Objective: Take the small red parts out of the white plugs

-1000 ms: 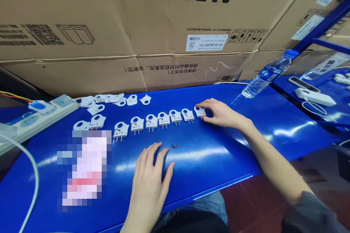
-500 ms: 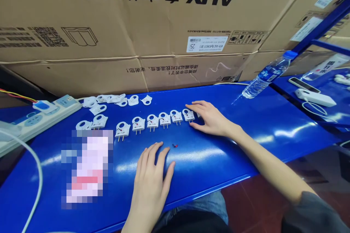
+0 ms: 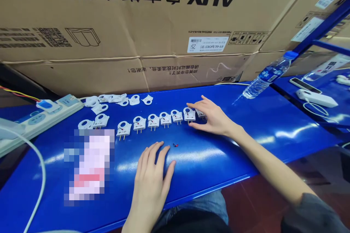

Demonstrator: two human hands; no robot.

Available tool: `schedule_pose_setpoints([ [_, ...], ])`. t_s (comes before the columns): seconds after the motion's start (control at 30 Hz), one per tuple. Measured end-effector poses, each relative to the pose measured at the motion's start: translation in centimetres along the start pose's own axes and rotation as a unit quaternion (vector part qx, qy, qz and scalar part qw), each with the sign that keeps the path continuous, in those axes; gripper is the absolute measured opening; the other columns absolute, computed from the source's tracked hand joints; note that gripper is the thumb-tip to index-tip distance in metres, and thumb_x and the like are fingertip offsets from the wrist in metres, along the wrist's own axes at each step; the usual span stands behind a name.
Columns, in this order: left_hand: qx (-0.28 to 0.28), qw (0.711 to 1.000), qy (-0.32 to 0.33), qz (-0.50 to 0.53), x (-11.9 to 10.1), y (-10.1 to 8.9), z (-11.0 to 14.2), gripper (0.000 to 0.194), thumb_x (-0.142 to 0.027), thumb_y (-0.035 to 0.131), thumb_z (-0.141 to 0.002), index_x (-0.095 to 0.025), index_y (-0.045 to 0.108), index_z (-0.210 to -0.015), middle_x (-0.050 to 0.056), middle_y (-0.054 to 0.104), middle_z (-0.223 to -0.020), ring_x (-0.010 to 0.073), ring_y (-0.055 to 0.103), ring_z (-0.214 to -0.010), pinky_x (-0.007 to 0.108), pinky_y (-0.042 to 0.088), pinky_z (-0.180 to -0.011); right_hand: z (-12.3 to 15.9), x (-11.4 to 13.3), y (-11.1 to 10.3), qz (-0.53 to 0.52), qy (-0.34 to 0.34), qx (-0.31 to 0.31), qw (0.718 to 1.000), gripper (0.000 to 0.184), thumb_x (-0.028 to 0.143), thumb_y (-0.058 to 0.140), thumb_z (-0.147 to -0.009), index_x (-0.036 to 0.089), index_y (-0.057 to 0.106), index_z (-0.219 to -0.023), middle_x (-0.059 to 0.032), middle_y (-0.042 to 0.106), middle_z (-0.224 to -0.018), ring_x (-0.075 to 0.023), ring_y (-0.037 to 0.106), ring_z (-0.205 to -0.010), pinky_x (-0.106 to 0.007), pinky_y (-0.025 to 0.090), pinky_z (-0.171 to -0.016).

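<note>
Several white two-pin plug housings (image 3: 165,119) form a row across the blue tabletop (image 3: 218,174), with small dark and red wires visible on them. My right hand (image 3: 209,116) is at the row's right end, thumb and forefinger spread either side of one plug housing (image 3: 189,115); whether they touch it I cannot tell. Another plug housing (image 3: 201,114) is partly covered by that hand. My left hand (image 3: 150,174) rests with fingers outstretched near the front edge, holding nothing. Just beyond its fingertips lies a tiny red and black wire piece (image 3: 175,145).
Loose white plastic covers (image 3: 134,99) lie behind the row. At left are a power strip (image 3: 38,118), a white cable (image 3: 42,174) and a pixelated pinkish item (image 3: 93,164). A water bottle (image 3: 269,74) leans at right; a large cardboard box (image 3: 158,25) stands behind.
My right hand's fingers have lifted and spread slightly, showing more of the plug housing at the end of the row. My left hand stays put. The view has shifted a little.
</note>
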State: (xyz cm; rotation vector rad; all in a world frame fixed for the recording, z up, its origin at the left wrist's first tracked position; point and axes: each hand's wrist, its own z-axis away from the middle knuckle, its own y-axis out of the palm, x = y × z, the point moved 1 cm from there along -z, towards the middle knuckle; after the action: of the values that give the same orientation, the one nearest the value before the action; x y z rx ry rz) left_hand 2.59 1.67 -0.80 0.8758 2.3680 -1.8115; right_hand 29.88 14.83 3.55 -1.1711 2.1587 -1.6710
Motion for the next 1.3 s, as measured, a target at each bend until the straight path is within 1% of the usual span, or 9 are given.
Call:
schedule_pose_setpoints([
  [0.13, -0.01, 1.0, 0.0, 0.0, 0.0, 0.1, 0.0, 0.043, -0.039, 0.054, -0.103, -0.026, 0.052, -0.144, 0.01, 0.065, -0.141, 0.0305, 0.06, -0.133, 0.053, 0.052, -0.111, 0.0, 2.2, 0.5, -0.04, -0.049, -0.047, 0.997, 0.069, 0.055, 0.075, -0.091, 0.025, 0.054, -0.149, -0.0103, 0.071, -0.134, -0.028, 0.068, -0.121, -0.064, 0.03, -0.127],
  [0.27, -0.016, 1.0, 0.007, -0.01, 0.2, 0.3, 0.0, 0.043, -0.039, 0.054, -0.103, -0.023, 0.053, -0.142, 0.012, 0.065, -0.141, 0.0317, 0.061, -0.132, 0.053, 0.052, -0.11, 0.2, 5.5, 2.5, -0.088, -0.139, -0.072, 0.984, 0.072, 0.057, 0.077, -0.088, 0.023, 0.055, -0.147, -0.0093, 0.075, -0.128, -0.0264, 0.069, -0.119, -0.058, 0.038, -0.124],
  [0.37, -0.023, 0.999, 0.013, -0.02, 0.3, 0.4, 0.1, 0.039, -0.034, 0.049, -0.104, -0.021, 0.054, -0.141, 0.014, 0.066, -0.138, 0.0308, 0.063, -0.128, 0.052, 0.054, -0.108, 0.5, 7.3, 3.9, -0.12, -0.167, -0.075, 0.976, 0.073, 0.058, 0.079, -0.087, 0.017, 0.056, -0.143, -0.0111, 0.076, -0.123, -0.0264, 0.07, -0.117, -0.054, 0.042, -0.121],
  [0.53, -0.028, 1.0, 0.008, -0.013, 0.2, 0.2, 0.0, 0.041, -0.026, 0.044, -0.104, -0.022, 0.053, -0.144, 0.012, 0.067, -0.135, 0.0293, 0.064, -0.125, 0.05, 0.056, -0.105, 0.7, 8.0, 4.6, -0.195, -0.144, -0.056, 0.969, 0.051, 0.049, 0.078, -0.091, 0.018, 0.062, -0.128, -0.0114, 0.076, -0.116, -0.0247, 0.072, -0.111, -0.047, 0.055, -0.108],
  [0.7, -0.033, 0.999, 0.023, 0.004, 0.2, -0.1, 0.0, 0.044, -0.023, 0.043, -0.103, -0.02, 0.052, -0.145, 0.013, 0.067, -0.136, 0.0286, 0.063, -0.127, 0.05, 0.054, -0.109, 0.7, 8.0, 4.3, -0.21, -0.127, -0.049, 0.968, 0.052, 0.052, 0.077, -0.091, 0.021, 0.061, -0.128, -0.0099, 0.076, -0.118, -0.0248, 0.069, -0.111, -0.044, 0.058, -0.1],
  [0.8, -0.034, 0.999, 0.032, 0.006, 0.0, -0.2, 0.1, 0.044, -0.023, 0.04, -0.104, -0.019, 0.051, -0.146, 0.013, 0.067, -0.136, 0.029, 0.062, -0.128, 0.051, 0.053, -0.11, 0.7, 7.9, 4.4, -0.21, -0.119, -0.045, 0.969, 0.052, 0.052, 0.079, -0.09, 0.021, 0.061, -0.128, -0.0096, 0.075, -0.119, -0.0252, 0.068, -0.11, -0.045, 0.056, -0.103],
  [1.0, -0.03, 0.997, -0.051, 0.049, -0.8, -0.4, -0.1, 0.035, -0.026, 0.042, -0.105, -0.023, 0.057, -0.137, 0.012, 0.068, -0.133, 0.0291, 0.062, -0.128, 0.053, 0.051, -0.11, 0.8, 8.0, 4.5, -0.173, -0.107, -0.025, 0.979, 0.051, 0.057, 0.075, -0.091, 0.021, 0.063, -0.125, -0.0107, 0.073, -0.12, -0.0248, 0.066, -0.109, -0.047, 0.055, -0.103],
  [1.1, -0.029, 0.996, -0.049, 0.063, -0.9, -0.5, -0.2, 0.031, -0.03, 0.045, -0.105, -0.024, 0.059, -0.131, 0.011, 0.069, -0.131, 0.0293, 0.064, -0.125, 0.054, 0.053, -0.109, 0.8, 8.0, 4.3, -0.176, -0.096, -0.011, 0.98, 0.051, 0.059, 0.074, -0.091, 0.022, 0.065, -0.125, -0.0104, 0.073, -0.121, -0.0247, 0.065, -0.109, -0.045, 0.057, -0.098],
  [1.3, -0.034, 0.995, -0.053, 0.074, -1.0, -0.6, -0.2, 0.029, -0.028, 0.044, -0.106, -0.024, 0.057, -0.132, 0.012, 0.067, -0.133, 0.029, 0.063, -0.127, 0.057, 0.052, -0.11, 0.7, 8.5, 3.6, -0.172, -0.073, -0.014, 0.982, 0.021, 0.033, 0.056, -0.107, 0.021, 0.068, -0.12, -0.0084, 0.074, -0.118, -0.0222, 0.065, -0.108, -0.043, 0.055, -0.097],
])
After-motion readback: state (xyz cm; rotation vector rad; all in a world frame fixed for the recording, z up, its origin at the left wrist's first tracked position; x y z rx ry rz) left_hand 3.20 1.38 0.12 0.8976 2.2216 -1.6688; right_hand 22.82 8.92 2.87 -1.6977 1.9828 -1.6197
